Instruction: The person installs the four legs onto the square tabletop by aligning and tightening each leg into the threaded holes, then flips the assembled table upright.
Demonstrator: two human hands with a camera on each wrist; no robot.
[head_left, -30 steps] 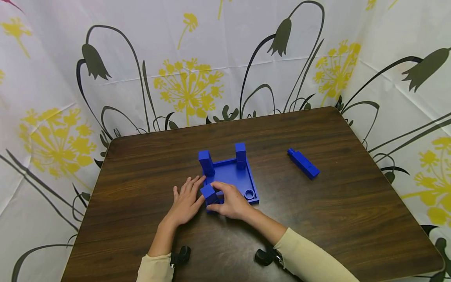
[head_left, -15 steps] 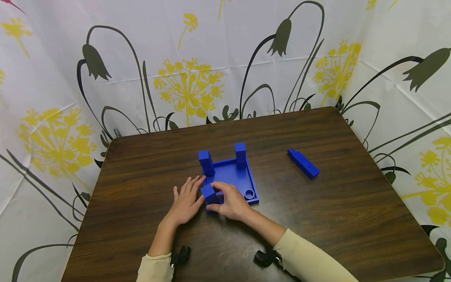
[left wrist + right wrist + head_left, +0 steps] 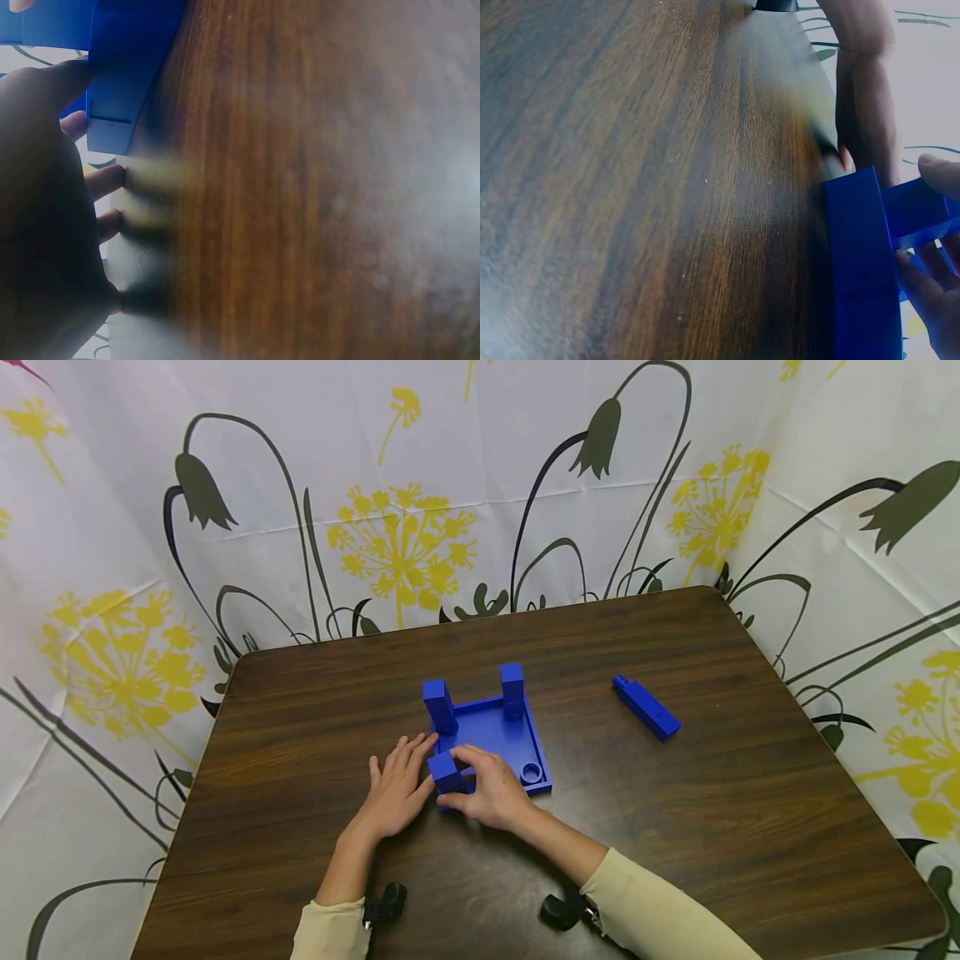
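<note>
1 blue post (image 3: 446, 772), lower centre of frame, sits pinched in your right hand (image 3: 491, 790); your spread left hand (image 3: 396, 788) touches the tray (image 3: 489, 732), which uneven pressure might slide.

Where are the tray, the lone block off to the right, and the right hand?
Tray (image 3: 491, 733): head view, on its bare floor.
Lone block (image 3: 647, 709): head view, middle of its long body.
Right hand (image 3: 491, 789): head view, on the back of the hand.

A wood-grain table (image 3: 720, 843) bears a blue tray (image 3: 491, 735) and a separate blue post (image 3: 648, 709).
</note>
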